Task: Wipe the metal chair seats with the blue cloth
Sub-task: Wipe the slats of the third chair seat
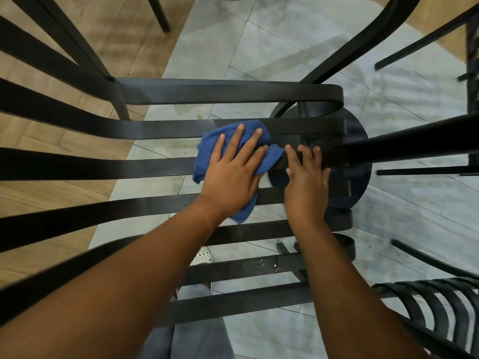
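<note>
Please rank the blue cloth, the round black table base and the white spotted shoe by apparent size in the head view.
1. Round black table base, though slats hide much of it.
2. Blue cloth, partly under the left hand.
3. White spotted shoe, only a sliver visible.
</note>
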A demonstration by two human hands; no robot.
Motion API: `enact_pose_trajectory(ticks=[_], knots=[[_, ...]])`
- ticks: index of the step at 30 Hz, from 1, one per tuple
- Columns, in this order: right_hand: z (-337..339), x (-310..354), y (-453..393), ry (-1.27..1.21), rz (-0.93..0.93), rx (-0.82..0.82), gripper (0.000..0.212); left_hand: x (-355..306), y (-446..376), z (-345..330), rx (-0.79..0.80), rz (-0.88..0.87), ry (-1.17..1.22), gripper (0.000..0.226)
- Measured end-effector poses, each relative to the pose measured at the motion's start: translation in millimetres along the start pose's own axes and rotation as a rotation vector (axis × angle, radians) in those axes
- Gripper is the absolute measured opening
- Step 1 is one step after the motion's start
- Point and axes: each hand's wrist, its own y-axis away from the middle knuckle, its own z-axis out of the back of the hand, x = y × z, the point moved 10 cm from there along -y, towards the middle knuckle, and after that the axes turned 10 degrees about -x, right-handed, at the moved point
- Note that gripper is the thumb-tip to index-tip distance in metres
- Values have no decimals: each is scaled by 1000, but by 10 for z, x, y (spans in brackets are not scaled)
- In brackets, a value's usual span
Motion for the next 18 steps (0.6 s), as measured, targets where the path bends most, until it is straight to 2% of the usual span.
enact_pose_trajectory(ticks=[3,5,7,9,12,18], knots=[[-65,14,24,15,21,18,70,415,283,178,-62,98,-28,57],[-61,19,35,3,23,-2,75,748,501,226,-42,190,-52,56],[-30,11,22,14,23,-25,73,889,586,250,-2,299,-63,53],[-5,-6,-4,24,25,4,62,784,521,208,47,371,-61,50],[23,-69,-64,-11,18,86,53,286,247,81,120,286,11,54],[114,-184,-115,-175,-85,90,53,-471,-209,-170,196,129,72,63]])
